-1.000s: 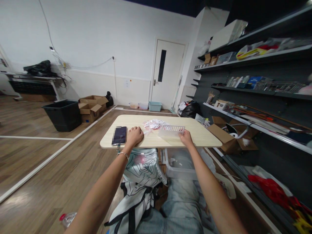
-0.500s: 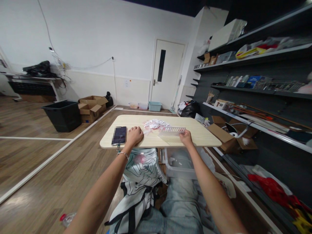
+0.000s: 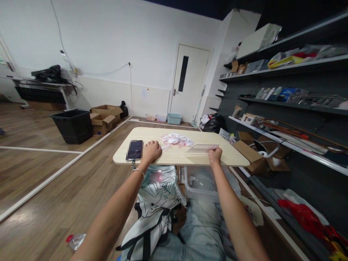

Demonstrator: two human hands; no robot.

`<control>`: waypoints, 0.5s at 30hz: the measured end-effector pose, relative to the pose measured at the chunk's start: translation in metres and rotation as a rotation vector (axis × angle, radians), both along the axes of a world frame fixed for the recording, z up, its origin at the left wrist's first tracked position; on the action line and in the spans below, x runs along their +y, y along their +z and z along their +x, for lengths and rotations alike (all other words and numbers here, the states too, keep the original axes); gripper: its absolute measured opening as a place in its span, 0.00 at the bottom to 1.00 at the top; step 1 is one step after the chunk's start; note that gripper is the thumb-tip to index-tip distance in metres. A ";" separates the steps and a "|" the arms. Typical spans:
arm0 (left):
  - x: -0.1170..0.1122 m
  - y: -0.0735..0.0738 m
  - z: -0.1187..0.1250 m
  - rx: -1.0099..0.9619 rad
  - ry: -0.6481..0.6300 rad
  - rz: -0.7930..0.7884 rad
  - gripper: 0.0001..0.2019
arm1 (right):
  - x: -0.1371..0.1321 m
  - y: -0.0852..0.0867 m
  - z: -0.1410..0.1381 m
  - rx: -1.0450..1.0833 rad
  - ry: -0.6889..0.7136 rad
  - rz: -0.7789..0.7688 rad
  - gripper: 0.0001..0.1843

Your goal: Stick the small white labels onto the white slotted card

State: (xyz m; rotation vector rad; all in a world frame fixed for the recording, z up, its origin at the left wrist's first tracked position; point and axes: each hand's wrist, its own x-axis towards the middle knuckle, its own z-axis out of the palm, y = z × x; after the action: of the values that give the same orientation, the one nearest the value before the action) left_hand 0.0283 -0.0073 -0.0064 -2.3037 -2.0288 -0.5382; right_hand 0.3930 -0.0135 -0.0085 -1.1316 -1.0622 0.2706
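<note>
My left hand [image 3: 152, 150] lies palm down on the light wood table [image 3: 174, 159], fingers stretched forward and empty. Just left of it is a smartphone [image 3: 135, 150] with a dark screen and a strap hanging over the table's edge. My right hand [image 3: 215, 155] is closed on the right end of a pale slotted plastic panel [image 3: 203, 147], which is held tilted at the table's surface. Beyond and between my hands is a loose heap of small white paper slips [image 3: 176, 139], with some pinkish pieces around its edge.
A clear plastic bin [image 3: 201, 192] sits below the table's front edge, and a patterned bag [image 3: 160, 185] hangs beside my legs. Open cardboard boxes [image 3: 254, 154] and shelves [image 3: 272, 101] stand at the right. A black bin [image 3: 73, 127] is on the floor at left.
My right hand has moved right with the slotted panel, which now leans lower and flatter. My left hand stays beside the phone. The view has shifted slightly.
</note>
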 end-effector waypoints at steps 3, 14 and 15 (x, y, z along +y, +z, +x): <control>0.000 0.000 0.001 -0.006 0.001 0.002 0.21 | -0.003 0.002 -0.004 -0.005 0.024 0.042 0.05; -0.001 0.001 0.000 -0.006 0.000 0.006 0.20 | -0.010 0.006 -0.003 -0.047 0.205 -0.039 0.07; -0.001 0.001 0.000 -0.008 -0.003 0.008 0.20 | -0.010 0.005 0.002 -0.012 0.208 -0.056 0.08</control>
State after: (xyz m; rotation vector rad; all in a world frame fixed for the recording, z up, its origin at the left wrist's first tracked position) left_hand 0.0283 -0.0080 -0.0057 -2.3041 -2.0241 -0.5556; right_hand 0.3946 -0.0231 -0.0031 -1.0748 -1.1904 0.4611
